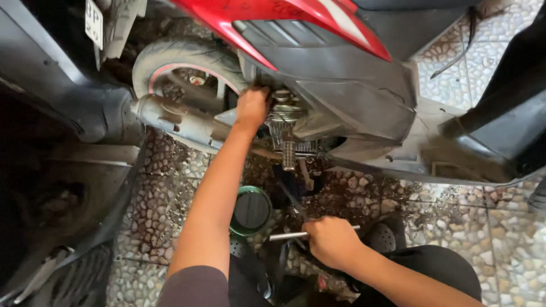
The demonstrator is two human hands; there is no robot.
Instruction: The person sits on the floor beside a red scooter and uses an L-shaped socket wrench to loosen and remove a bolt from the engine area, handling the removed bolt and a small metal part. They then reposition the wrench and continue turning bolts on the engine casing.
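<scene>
We are crouched beside a red and grey scooter, working at its engine just right of the rear wheel. Our left hand reaches far in, fingers curled against the engine top — whether they grip anything there we cannot tell, since the knuckles hide it. Our right hand is near us, closed firmly round a metal rod that lies level above the pebbled floor. A green pan sits on the floor below the engine, between our arms. To do this well, we judge, the left hand should steady the part while the rod stays square — no slipping toward the exhaust.
</scene>
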